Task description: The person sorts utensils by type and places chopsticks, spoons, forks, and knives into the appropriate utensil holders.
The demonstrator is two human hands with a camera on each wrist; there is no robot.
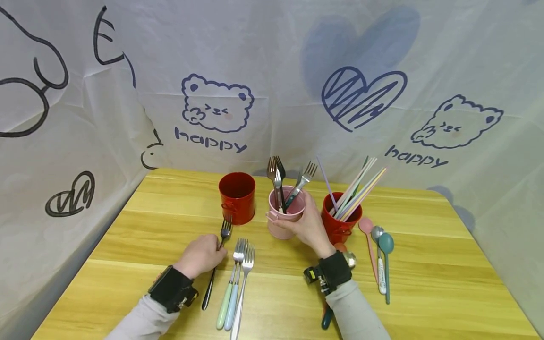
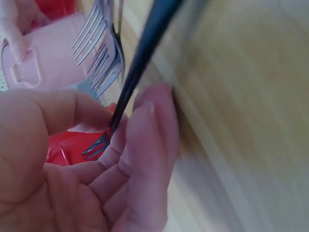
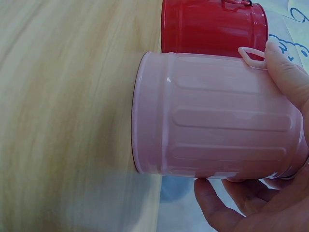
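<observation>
My left hand [image 1: 199, 257] pinches a black fork [image 1: 208, 289] by its handle, between thumb and fingers. The tines point toward an upright red bucket [image 1: 238, 208] just beyond. Around the side of a pink bucket [image 3: 227, 116] curl the thumb and fingers of my right hand [image 1: 312, 227]. Several forks [image 1: 308, 172] stand tines up in that pink bucket; their lower handles are partly hidden. Beside the left hand lie a green-handled fork [image 1: 224, 307], a blue-handled fork [image 1: 231, 307] and an all-silver fork [image 1: 244, 278], side by side.
Right of the pink bucket stands another red bucket [image 1: 340, 232] holding several pastel straws [image 1: 361, 193]. A pink spoon [image 1: 366, 226], a silver spoon [image 1: 377, 232] and a teal spoon [image 1: 386, 243] lie beyond it. More spoons [image 1: 350, 259] are partly hidden under the right wrist. A drawn-on curtain [image 1: 272, 118] hangs behind.
</observation>
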